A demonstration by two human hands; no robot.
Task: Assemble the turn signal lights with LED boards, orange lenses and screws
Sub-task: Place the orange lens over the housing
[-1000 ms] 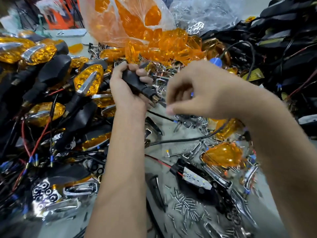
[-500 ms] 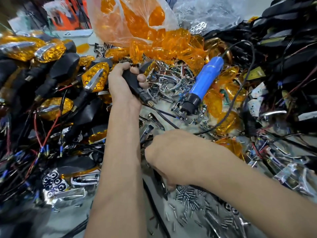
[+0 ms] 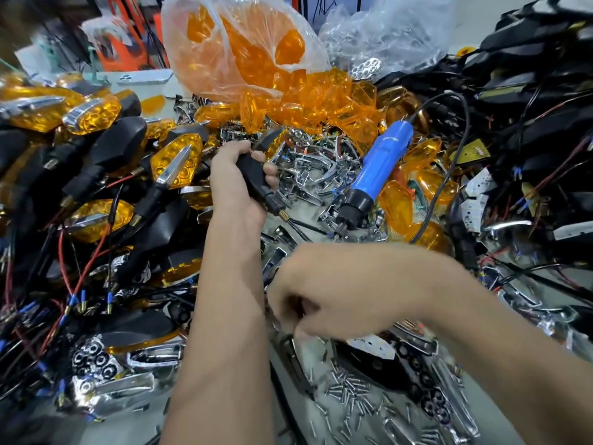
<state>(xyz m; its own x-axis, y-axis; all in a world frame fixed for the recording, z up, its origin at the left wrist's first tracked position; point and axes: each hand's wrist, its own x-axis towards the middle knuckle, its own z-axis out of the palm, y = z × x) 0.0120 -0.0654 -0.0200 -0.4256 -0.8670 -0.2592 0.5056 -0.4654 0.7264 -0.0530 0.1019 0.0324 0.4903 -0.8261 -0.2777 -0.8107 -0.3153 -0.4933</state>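
Observation:
My left hand (image 3: pixel 236 184) grips a black turn signal housing (image 3: pixel 256 178) by its body, stem pointing down and right, above the middle of the bench. My right hand (image 3: pixel 324 293) is blurred, with curled fingers, just above and left of the pile of small silver screws (image 3: pixel 348 390); whether it pinches a screw I cannot tell. A blue electric screwdriver (image 3: pixel 378 168) lies on the chrome parts, tip toward me. Loose orange lenses (image 3: pixel 317 97) spill from a plastic bag (image 3: pixel 237 43) at the back. A white LED board (image 3: pixel 373 345) lies under my right hand.
Finished signals with orange lenses and chrome trims (image 3: pixel 175 162) are heaped at the left with red and black wires. Black housings and wiring (image 3: pixel 539 91) pile up at the right. Chrome trim pieces (image 3: pixel 308 175) litter the centre. The screwdriver's black cord (image 3: pixel 449 162) loops right.
My right hand let go of the blue screwdriver, dropped to the screw pile near me, then lifted slightly left. The left hand kept holding the housing.

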